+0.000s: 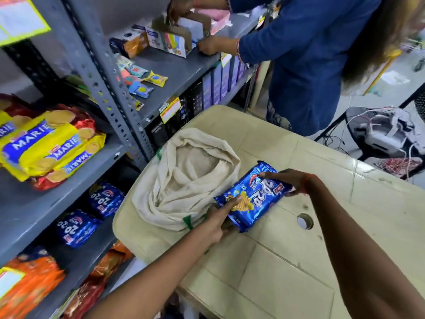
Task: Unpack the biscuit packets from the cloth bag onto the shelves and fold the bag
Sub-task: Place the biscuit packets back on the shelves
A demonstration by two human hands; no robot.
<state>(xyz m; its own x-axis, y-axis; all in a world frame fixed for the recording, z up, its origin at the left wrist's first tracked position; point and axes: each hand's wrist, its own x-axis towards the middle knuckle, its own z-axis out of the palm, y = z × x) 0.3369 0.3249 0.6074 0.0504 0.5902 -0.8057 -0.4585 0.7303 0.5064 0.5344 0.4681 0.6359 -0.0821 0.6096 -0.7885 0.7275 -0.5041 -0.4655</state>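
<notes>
Left grip [218,219], right grip [287,180] pinch blue packet [255,201] ends; cloth bag [184,180] at table [287,272] edge

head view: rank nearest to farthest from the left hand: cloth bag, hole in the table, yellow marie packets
1. cloth bag, beside the left hand
2. hole in the table, to its right
3. yellow marie packets, on the left shelf

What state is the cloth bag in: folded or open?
Open, not folded. The cloth bag lies rumpled on the table, mouth gaping; nothing shows inside, though folds hide part.
</notes>
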